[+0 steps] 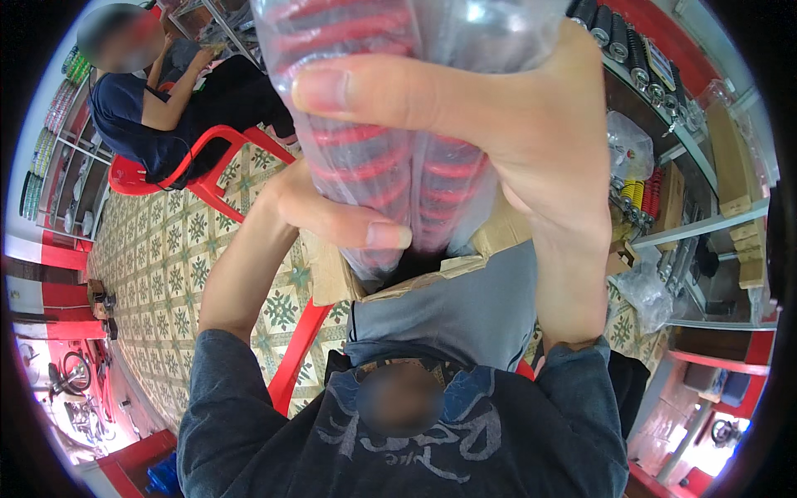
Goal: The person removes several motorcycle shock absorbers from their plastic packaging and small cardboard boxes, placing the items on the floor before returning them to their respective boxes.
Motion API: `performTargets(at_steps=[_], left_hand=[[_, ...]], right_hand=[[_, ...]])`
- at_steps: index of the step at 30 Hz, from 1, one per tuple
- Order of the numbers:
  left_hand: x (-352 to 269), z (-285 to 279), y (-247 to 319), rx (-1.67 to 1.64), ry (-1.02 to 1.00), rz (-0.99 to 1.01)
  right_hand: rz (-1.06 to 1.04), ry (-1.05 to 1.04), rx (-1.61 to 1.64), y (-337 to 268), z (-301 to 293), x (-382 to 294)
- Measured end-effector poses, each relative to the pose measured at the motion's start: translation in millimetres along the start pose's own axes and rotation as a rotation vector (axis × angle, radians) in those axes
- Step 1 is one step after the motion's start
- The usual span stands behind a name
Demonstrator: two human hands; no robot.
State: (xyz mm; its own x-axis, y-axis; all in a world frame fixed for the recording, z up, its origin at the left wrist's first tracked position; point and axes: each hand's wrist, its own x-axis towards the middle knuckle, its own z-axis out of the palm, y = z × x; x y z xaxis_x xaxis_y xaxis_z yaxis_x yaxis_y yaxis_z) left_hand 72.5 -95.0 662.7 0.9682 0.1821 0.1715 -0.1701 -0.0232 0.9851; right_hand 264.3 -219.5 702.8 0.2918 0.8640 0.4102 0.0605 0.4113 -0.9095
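Note:
Two shock absorbers with red coil springs, the left one (361, 159) and the right one (449, 196), stand side by side in clear plastic wrapping. My right hand (517, 112) grips them high up, its thumb laid across the plastic. Lower down, my left hand (330, 215) holds the left one, thumb in front; the fingers of both hands are hidden behind. The lower ends reach into the open mouth of a cardboard box (333, 271) with torn edges, which is at my lap. The top ends run out of view.
At the left a person (131, 121) sits on a red plastic chair (202, 165). A glass-and-metal display shelf (675, 140) at the right bears several dark shock absorbers (616, 40). Red and yellow springs (650, 196) lie below. Another shelf (78, 146) stands far left on the tiled floor (155, 267).

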Motion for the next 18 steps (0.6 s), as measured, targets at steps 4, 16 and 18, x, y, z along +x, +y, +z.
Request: performTargets(at_steps=[4,16,18], left_hand=[[4.4,6.6,-20.0,-0.159,0.146,0.06],[-19.7,-15.9,-27.8,-0.29,0.254,0.338],[-26.5,-20.7,-23.8,-0.308,0.295,0.368]], right_hand=[[-0.03,0.015,0.039,1.7,-9.1,-3.4],[0.383,-0.206,-0.087,142.2,-1.9,-106.2],[0.36,-0.22,-0.061,145.3,0.2,-105.7]])
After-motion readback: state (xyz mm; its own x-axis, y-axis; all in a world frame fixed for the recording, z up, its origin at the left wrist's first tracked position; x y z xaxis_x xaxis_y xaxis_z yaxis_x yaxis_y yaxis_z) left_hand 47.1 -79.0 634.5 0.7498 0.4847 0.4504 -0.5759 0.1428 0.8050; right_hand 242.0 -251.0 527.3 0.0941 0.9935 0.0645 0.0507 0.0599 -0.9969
